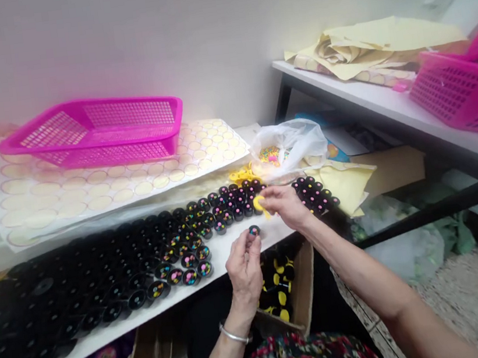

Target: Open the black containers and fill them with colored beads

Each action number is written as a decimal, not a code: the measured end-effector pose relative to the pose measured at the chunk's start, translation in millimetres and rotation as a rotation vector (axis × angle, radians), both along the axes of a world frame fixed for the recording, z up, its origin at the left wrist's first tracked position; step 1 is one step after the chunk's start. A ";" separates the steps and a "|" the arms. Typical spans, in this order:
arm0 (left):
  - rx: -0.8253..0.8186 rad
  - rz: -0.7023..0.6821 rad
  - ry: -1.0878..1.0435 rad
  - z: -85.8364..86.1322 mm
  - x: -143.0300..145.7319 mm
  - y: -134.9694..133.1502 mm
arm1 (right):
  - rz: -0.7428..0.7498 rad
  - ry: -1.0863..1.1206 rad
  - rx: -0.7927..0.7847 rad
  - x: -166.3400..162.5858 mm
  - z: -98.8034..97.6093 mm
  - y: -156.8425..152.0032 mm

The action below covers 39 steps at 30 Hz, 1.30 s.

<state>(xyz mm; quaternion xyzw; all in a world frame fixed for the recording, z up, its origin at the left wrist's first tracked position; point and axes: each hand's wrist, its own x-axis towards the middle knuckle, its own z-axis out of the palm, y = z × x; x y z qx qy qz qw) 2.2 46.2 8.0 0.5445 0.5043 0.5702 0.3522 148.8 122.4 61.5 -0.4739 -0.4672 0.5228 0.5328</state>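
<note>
My left hand (245,265) pinches a small round black cup (254,231), its open top facing up with coloured bits showing inside. Just above and to the right, my right hand (285,203) grips a small flat yellow lid (258,203) between thumb and fingers. The lid is apart from the cup. Close by on the white table (229,240), rows of black cups (188,260) hold pink, yellow and blue bits. Farther left, many dark cups (80,276) stand packed together. Below my hands, a cardboard box (304,299) contains black pieces with yellow lids (282,298).
A pink basket (99,153) rests on a sheet of pale circles (143,186). A plastic bag of coloured bits (289,143) lies beyond several yellow pieces (242,175). At right, a raised shelf (369,100) carries paper (391,35) and another pink basket (461,94).
</note>
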 end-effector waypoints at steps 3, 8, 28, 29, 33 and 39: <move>-0.381 -0.197 -0.367 14.6 -0.3 -10.8 | 0.164 -0.014 -0.096 -5.1 -9.9 -60.9; -0.627 -0.248 -0.527 5.7 -1.8 -11.3 | 0.141 -0.215 -0.162 -20.3 -23.8 -103.2; -0.407 0.068 -0.254 -16.6 -4.2 32.0 | 0.134 -1.207 0.194 -26.1 -32.0 -51.6; -0.396 0.047 -0.253 -15.5 -2.9 33.5 | 0.140 -1.214 0.187 -27.1 -31.3 -51.6; -0.373 -0.044 -0.244 -11.7 2.2 38.0 | 0.154 -1.228 0.178 -29.7 -30.7 -50.9; -0.411 -0.031 -0.223 -16.3 5.6 42.2 | 0.096 -0.886 0.147 -24.4 -42.7 -44.7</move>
